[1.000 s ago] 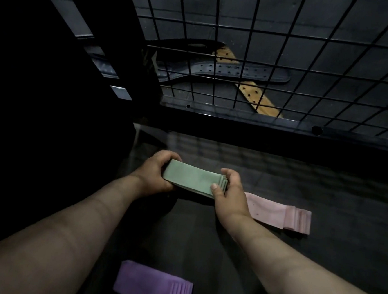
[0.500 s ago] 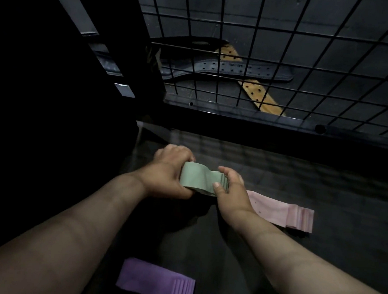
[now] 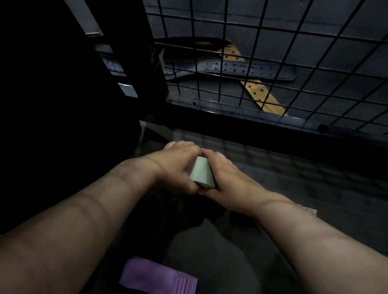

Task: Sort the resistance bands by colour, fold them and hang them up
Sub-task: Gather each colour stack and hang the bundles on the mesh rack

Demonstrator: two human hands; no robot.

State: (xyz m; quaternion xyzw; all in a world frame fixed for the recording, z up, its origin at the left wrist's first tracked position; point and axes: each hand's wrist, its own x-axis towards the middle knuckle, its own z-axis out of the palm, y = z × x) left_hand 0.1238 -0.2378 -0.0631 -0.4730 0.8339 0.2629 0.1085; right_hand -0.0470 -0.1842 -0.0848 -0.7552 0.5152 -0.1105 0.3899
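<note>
Head view, the only one supplied.

**Grips.** The left grip (image 3: 177,166) and right grip (image 3: 227,180) meet at mid-frame. Both are closed on the green band (image 3: 201,173), fingers curled over its far edge and thumbs under its near end. Neither is free.

**Task item.** The green band is doubled into a short, thick wad pressed between the two palms. It is clear of the dark surface (image 3: 325,193), over its far part and just short of the black bottom rail (image 3: 260,127) of the wire grid (image 3: 290,49). Whether this surface is a counter or the floor cannot be told.

**Other bands.**
- A purple stack (image 3: 160,282) lies flat at the near edge, its layered ends stepped toward the right.
- A pink stack (image 3: 309,211) shows only as a sliver behind the right forearm, toward the right side. Its condition cannot be judged.

**Behind the grid.** A dark belt (image 3: 242,69) and a tan belt (image 3: 263,94), both punched with holes, lie crossed. They are no part of the task.

**Progress, as a judgement.**
- Sorting appears complete for what is in view, with three colours each kept apart.
- The purple stack lies flat, apparently not yet doubled.
- The green band is in the fold step now, compressed but not released.
- No band hangs on the grid or anywhere visible, so the hanging step remains for all three colours.
- Bands outside the frame cannot be ruled out.
</note>
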